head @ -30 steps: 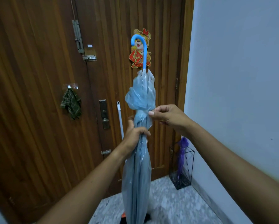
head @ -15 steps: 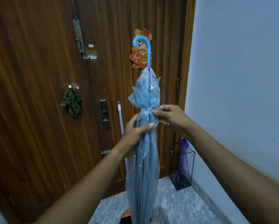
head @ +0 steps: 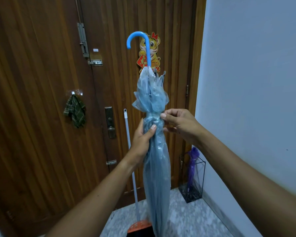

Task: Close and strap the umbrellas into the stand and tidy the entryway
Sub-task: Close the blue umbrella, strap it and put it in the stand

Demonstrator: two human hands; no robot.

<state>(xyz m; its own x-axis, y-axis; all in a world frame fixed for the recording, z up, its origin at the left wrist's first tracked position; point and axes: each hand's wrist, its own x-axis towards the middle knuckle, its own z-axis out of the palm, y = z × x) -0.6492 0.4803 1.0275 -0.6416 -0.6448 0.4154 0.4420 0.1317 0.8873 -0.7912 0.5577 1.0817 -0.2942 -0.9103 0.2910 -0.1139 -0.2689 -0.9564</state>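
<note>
Scanning left to right for failure points. Checked cloth (head: 74,111) hangs on a door hook, far left, well apart from the work, so no risk.

Broom (head: 128,142) leans against the door just left of the blue umbrella (head: 156,159), with its orange head on the floor just beside the umbrella's lower end. Swing the tip left when lifting and the broom likely goes over.

Left hand (head: 141,139) wraps the folded canopy just under the cinched waist, thumb across the front. Umbrella is upright, hook handle up, mid-scene in front of the door, not in the stand yet. Tip is out of frame, so cannot tell if it rests on the floor.

Right hand (head: 179,123) pinches at the waist with thumb and forefinger, probably on the strap. Strap itself is too small to make out, so cannot tell whether it's fastened. Main risk: plastic above the waist flares loose and the folds are uneven. If the fastener isn't seated, the canopy springs open once the left hand lets go.

Wire stand (head: 192,195) sits on the floor in the far right corner against the wall, purple umbrella (head: 192,166) already in it. Stand looks light and narrow. Dropping the blue one in at an angle could tip it or snag the purple canopy.
</note>
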